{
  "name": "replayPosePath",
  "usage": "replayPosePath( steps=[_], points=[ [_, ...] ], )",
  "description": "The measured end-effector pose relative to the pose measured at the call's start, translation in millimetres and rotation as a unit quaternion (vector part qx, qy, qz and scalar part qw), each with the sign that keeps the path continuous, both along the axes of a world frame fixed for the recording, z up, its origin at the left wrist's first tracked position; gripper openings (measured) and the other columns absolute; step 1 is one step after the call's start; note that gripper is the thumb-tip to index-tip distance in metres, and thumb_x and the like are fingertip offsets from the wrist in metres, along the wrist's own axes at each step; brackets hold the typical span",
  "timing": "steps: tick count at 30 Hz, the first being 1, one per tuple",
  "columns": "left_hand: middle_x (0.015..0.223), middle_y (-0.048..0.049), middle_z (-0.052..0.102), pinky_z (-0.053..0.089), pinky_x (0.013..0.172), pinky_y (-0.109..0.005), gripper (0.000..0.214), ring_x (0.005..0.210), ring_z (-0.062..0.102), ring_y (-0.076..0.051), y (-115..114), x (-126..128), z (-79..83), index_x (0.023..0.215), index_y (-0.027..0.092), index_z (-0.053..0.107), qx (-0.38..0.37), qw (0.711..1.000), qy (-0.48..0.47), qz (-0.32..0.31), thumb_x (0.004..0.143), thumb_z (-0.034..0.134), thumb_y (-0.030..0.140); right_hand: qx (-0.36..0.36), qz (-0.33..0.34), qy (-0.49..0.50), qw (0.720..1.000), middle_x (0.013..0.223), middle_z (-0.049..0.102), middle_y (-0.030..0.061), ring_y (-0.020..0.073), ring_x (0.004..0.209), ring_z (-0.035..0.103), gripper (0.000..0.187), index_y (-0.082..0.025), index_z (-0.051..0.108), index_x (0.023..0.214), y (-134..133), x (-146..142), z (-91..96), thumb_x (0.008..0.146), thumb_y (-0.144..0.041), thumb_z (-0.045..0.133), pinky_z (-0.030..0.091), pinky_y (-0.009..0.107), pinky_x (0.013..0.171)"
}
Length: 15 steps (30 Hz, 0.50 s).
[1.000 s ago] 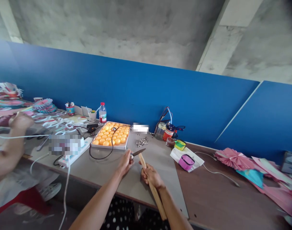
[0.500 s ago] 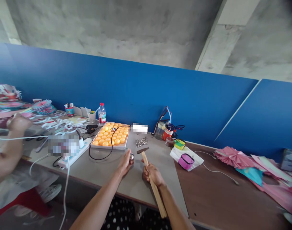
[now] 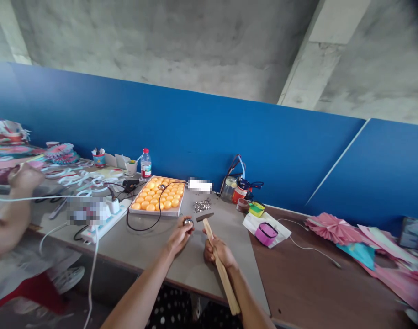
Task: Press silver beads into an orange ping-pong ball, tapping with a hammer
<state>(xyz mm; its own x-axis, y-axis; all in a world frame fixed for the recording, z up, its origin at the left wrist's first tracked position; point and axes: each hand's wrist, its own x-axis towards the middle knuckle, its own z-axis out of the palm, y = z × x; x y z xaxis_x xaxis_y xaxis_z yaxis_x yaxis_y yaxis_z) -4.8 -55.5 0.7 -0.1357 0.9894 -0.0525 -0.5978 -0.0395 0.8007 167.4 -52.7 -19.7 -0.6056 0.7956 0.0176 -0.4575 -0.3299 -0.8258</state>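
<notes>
Between the fingers of my left hand (image 3: 178, 236) is a shiny silver ball (image 3: 188, 222), closed in by thumb and fingertips. My right hand (image 3: 219, 251) is wrapped round the wooden handle of a hammer (image 3: 225, 283); its dark metal head lies close to the right of the ball, apart from it. Beyond both hands a small heap of shiny metal pieces (image 3: 202, 205) lies on the grey mat (image 3: 195, 269). Left of the heap stands a shallow box (image 3: 156, 211) filled with orange balls (image 3: 150, 207), with a black cable across it.
At left are a white power strip (image 3: 108, 224) and a co-worker's arm (image 3: 15, 205). A bottle (image 3: 146, 163) stands by the blue partition (image 3: 195, 132). To the right are a jar (image 3: 228, 189), purple tape-like roll (image 3: 266, 233) and pink folded paper (image 3: 332, 228).
My left hand has turned slightly, so the silver ball now shows more on top. The hammer stays in my right hand, almost unmoved.
</notes>
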Motion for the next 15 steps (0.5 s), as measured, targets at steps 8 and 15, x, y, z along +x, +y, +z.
replayPosePath(
  steps=[8,15],
  points=[
    [0.076,-0.0009,0.061,0.042,0.056,-0.022,0.031,0.060,0.060,-0.010,0.2,-3.2,2.0,0.090,0.016,0.057,-0.022,0.997,-0.065,-0.022,0.065,0.074,0.023,0.000,-0.016,-0.017,1.000,0.052,0.040,-0.0105,0.0039,0.033,0.031,0.042,-0.020,0.049,0.107,-2.3,0.9,4.0,0.076,-0.046,0.060,0.023,0.020,0.038],
    [0.077,-0.0018,0.062,0.039,0.055,-0.021,0.037,0.062,0.058,-0.011,-1.6,-8.8,3.6,0.105,0.020,0.056,-0.002,0.993,-0.113,-0.042,0.070,0.069,0.019,0.011,-0.014,-0.029,0.999,0.052,0.040,-0.0106,0.0037,0.032,0.030,0.047,-0.020,0.049,0.111,-2.9,-0.2,3.8,0.073,-0.045,0.061,0.021,0.020,0.038]
  ],
)
